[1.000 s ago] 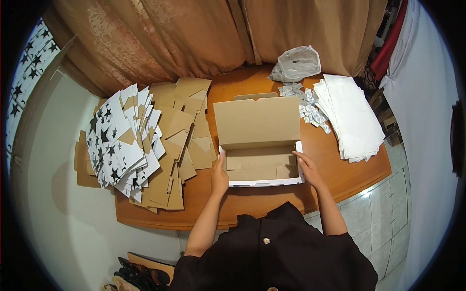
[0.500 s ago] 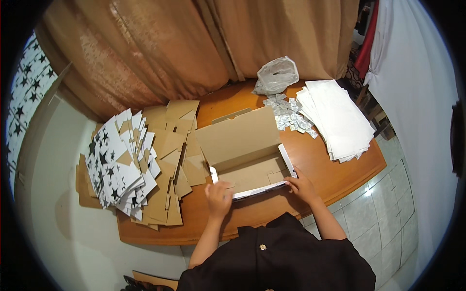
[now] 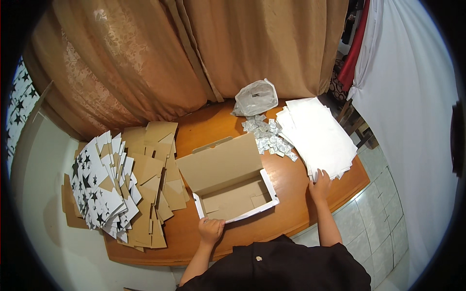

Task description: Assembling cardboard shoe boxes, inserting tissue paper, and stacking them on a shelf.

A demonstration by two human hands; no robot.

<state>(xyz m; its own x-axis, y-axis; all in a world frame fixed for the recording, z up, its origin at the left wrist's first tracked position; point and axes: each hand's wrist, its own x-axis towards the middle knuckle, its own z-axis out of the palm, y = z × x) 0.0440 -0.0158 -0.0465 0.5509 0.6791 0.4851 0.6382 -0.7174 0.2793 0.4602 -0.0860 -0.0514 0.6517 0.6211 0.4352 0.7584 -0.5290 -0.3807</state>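
Note:
An open cardboard box [image 3: 250, 214], brown inside with white outer edges, stands in front of me with its lid [image 3: 221, 164] raised at the far side. Inside, no contents show. My left hand [image 3: 212, 230] is closed over the box's near wall at the left corner. To the right of the box, my right hand [image 3: 320, 187] is at the near edge of a stack of white paper sheets [image 3: 323, 138], its fingers on the edge; how many sheets they hold is hidden.
Small clear-and-silver packets [image 3: 269, 136] lie heaped beyond the box, beside a translucent plastic bag [image 3: 257, 97]. Flattened brown cardboard blanks [image 3: 148, 177] and star-printed white ones [image 3: 99, 186] pile up on the left of the wooden table [image 3: 194, 116]. Brown curtains [image 3: 145, 58] hang behind.
My right hand has left the box's right corner and moved right to the paper stack. My left hand has closed on the box's near left edge. The whole view has shifted.

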